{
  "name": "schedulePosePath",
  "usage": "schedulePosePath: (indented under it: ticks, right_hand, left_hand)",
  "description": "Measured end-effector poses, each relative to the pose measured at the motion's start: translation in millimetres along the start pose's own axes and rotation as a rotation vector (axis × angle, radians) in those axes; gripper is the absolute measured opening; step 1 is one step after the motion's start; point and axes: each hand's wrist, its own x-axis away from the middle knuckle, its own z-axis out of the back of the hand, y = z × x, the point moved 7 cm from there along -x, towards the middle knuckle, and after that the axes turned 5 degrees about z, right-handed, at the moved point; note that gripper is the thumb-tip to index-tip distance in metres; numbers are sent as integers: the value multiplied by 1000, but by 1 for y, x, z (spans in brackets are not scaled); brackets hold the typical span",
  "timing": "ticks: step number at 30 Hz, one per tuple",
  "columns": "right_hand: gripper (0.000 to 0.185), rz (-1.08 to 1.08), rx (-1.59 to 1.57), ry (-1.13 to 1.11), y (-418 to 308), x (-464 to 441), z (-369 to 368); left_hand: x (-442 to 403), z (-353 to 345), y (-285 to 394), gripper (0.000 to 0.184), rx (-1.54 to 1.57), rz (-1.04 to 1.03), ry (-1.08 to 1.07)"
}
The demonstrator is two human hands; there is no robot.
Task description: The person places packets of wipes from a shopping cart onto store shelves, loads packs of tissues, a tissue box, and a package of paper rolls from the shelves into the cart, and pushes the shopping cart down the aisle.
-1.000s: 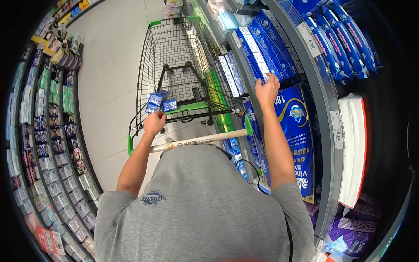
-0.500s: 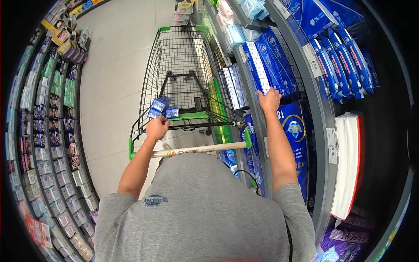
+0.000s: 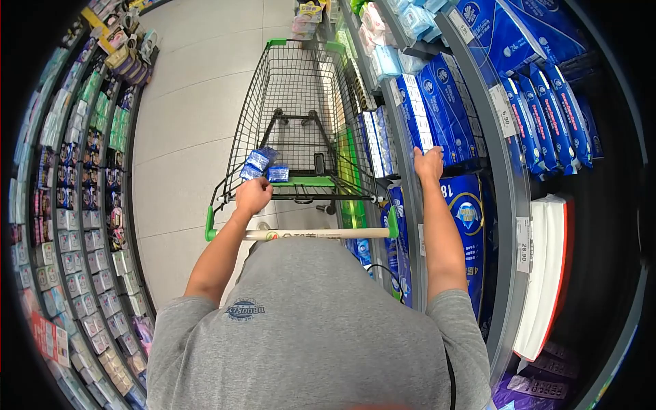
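Head view: little is changed from a second ago; the blue-and-white pack (image 3: 415,113) is still shelved, its near end reached by the right hand (image 3: 429,165), so handling is judged unfinished. Blue packets (image 3: 258,160) are borne by the cart (image 3: 307,182), beside the left hand (image 3: 253,196). Neither hand's grasp can be told.

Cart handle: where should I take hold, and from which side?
Probably the plain stretch of the cart handle beside its right green end, wrapped from the wearer's side: it runs straight and crosswise there, clear of the left forearm.
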Motion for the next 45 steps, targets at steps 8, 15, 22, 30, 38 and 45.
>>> schedulePosePath:
  ticks: [8,15,22,30,38,45]
  right_hand:
    - [51,104,-104,209,-15,21,48]
    - [50,184,-293,431,-18,64,87]
    - [37,-273,-1564,-390,-73,139,29]
    - [39,-280,-1525,-901,-151,192,-33]
    - [44,438,-798,-630,-128,216,-52]
    - [25,420,-552,-458,-98,219,-53]
  left_hand:
    - [-3,-2,-3,23,-5,-3,1]
    - [-5,0,1,23,-21,2,3]
    - [-21,0,13,37,396,40,-123]
    - [57,-1,144,61,1154,194,-725]
    - [19,-5,84,36,1304,328,-420]
    - [-59,-22,26,36,1248,476,-348]
